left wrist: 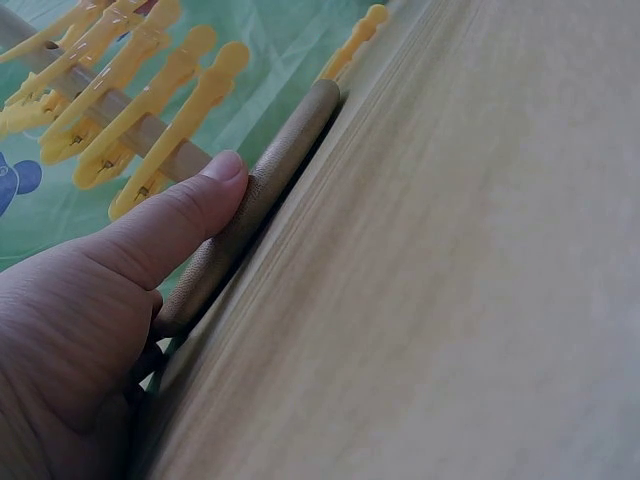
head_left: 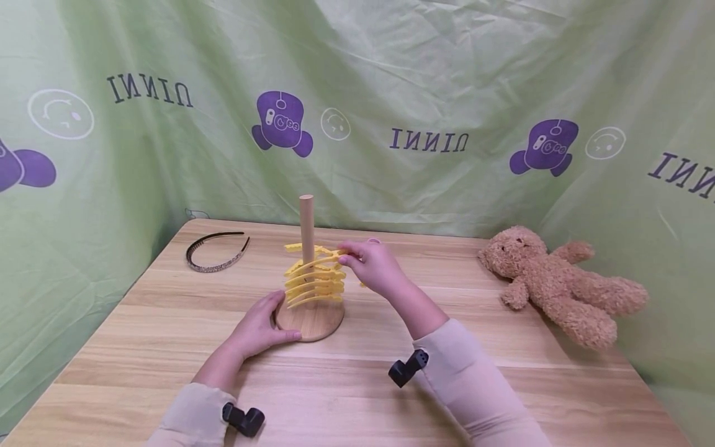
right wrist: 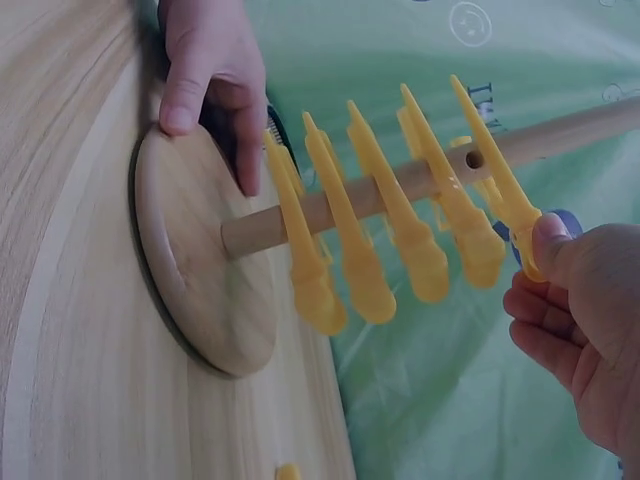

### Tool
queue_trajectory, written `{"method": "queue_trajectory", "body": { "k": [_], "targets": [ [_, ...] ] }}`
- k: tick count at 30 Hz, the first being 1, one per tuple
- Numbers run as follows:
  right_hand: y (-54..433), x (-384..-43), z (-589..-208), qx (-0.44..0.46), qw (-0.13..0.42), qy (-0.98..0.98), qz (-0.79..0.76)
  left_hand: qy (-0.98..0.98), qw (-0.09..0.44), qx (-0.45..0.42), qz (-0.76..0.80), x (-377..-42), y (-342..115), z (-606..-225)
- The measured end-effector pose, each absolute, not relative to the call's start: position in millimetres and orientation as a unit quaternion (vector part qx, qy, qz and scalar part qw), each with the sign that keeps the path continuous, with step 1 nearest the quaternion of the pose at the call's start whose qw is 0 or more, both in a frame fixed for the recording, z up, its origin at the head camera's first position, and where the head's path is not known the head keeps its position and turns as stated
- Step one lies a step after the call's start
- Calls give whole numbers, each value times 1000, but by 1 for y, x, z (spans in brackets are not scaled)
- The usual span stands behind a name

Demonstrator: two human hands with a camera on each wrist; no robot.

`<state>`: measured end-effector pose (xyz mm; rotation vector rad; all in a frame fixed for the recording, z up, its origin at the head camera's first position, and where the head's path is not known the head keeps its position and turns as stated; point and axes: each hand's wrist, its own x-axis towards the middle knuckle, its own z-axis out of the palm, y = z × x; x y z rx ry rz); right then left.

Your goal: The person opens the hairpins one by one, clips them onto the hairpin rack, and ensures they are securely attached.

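A wooden post (head_left: 306,218) stands upright on a round wooden base (head_left: 313,324). Several long, curved yellow plastic clips (right wrist: 412,245) sit one above another along the post, straddling it. My left hand (head_left: 258,326) holds the base by its left edge, the thumb (left wrist: 205,200) on the rim. Higher up, my right hand (head_left: 373,268) pinches the end of the topmost clip (right wrist: 497,160) between thumb and fingers. That clip lies across the post beside a small hole in the wood. Part of another yellow clip (left wrist: 355,42) shows on the table beyond the base.
A dark headband (head_left: 215,268) with a sparkly band lies at the table's back left. To the right, a brown teddy bear (head_left: 550,273) lies on its back. Green printed cloth (head_left: 357,74) hangs behind and around the wooden table (head_left: 139,360). A small pink thing shows partly behind my right hand.
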<state>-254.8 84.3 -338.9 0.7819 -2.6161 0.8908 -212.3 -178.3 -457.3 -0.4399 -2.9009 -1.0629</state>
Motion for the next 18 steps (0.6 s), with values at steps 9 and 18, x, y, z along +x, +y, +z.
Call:
{"method": "queue_trajectory", "body": {
  "k": [9, 18],
  "targets": [
    [79, -253, -338, 293, 128, -896, 307, -930, 9, -141, -340, -214, -179, -459],
    [83, -250, -340, 306, 103, -895, 308, -928, 13, -144, -344, -215, -179, -460]
  ]
}}
